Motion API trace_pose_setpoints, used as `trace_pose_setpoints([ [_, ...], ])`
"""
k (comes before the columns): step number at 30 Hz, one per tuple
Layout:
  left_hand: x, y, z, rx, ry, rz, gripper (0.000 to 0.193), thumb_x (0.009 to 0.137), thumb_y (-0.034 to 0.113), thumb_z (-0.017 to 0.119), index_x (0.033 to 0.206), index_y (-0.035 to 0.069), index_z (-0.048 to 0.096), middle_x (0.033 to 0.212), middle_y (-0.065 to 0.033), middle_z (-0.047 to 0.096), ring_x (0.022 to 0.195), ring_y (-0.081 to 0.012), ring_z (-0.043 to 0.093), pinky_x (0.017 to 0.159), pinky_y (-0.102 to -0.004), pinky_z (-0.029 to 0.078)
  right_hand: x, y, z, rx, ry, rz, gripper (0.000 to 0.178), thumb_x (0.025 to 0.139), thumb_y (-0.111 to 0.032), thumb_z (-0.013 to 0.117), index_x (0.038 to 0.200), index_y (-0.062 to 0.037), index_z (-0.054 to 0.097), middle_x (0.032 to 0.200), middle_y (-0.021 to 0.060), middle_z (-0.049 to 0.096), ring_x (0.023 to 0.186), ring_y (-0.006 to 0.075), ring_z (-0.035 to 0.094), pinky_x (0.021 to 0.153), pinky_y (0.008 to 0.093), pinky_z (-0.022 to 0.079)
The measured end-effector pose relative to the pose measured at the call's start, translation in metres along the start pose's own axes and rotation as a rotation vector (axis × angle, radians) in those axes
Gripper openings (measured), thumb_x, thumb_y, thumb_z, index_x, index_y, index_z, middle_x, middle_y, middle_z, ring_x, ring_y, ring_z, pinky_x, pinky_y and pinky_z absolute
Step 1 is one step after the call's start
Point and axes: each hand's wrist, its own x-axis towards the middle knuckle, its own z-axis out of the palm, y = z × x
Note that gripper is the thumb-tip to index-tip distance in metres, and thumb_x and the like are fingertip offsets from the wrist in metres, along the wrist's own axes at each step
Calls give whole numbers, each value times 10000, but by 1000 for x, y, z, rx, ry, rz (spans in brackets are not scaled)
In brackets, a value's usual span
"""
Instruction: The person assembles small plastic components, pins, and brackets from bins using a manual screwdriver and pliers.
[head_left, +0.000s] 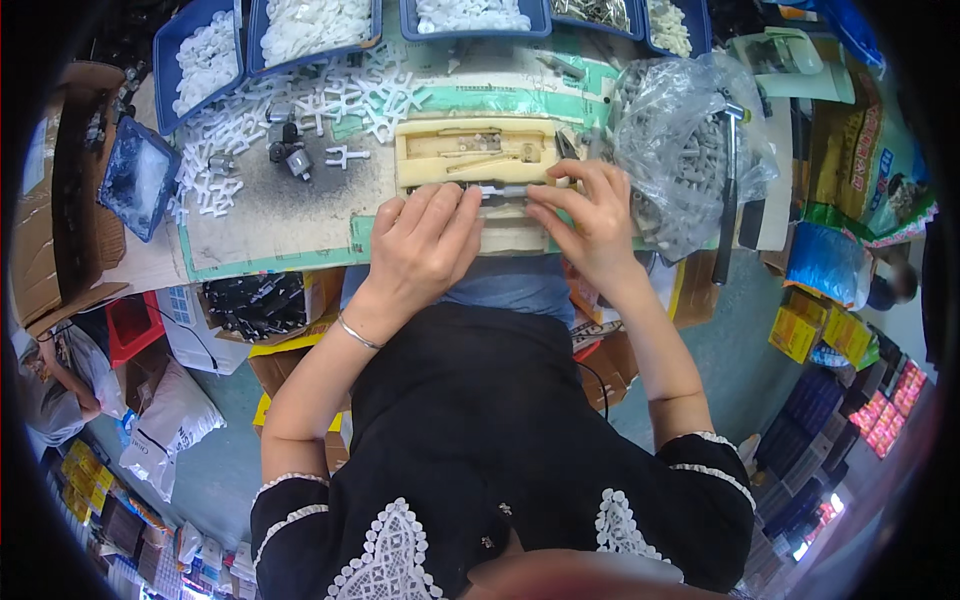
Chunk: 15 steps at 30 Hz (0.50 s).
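Note:
Just before the near edge of a cream-coloured fixture block point(411, 150), a thin grey rod-like part point(505, 190) lies level between my hands. My left hand point(425, 240) has its fingers pressed together at the part's left end, with a dark piece partly hidden under the fingertips. From the other side, my right hand point(597, 215) pinches the right end between thumb and fingers. Recesses in the block hold small metal pieces. Dark-jawed pliers point(567, 146) rest at the block's right end, near my right fingers.
Blue bins point(398, 22) of small white and metal parts line the far edge. White branched plastic pieces point(345, 100) lie heaped at left beside small metal motors point(298, 162). At right, a hammer point(730, 185) lies by a clear bag point(650, 130) of grey parts.

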Motion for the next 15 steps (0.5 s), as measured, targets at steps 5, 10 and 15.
trace_pose_setpoints([
  [5,18,-23,-22,-87,47,-16,425,738,194,684,1129,70,574,1076,-55,573,941,-196,556,794,-338,361,-10,0,11,221,263,75,365,729,-92,676,1071,-48,558,1122,146,532,1013,299,487,895,388,355],
  [10,105,-120,-56,78,248,-102,345,767,147,646,1089,66,553,1053,-104,584,996,-274,545,819,-384,362,-23,3,27,112,347,114,398,769,-124,635,1125,-32,482,1178,179,501,1059,313,453,929,402,332],
  [15,156,-287,-77,354,6,-486,296,774,207,614,1030,60,608,1031,-100,616,999,-301,563,816,-426,441,-22,-5,30,164,326,105,375,786,-129,603,1122,-29,470,1172,176,486,1062,310,435,944,397,314],
])
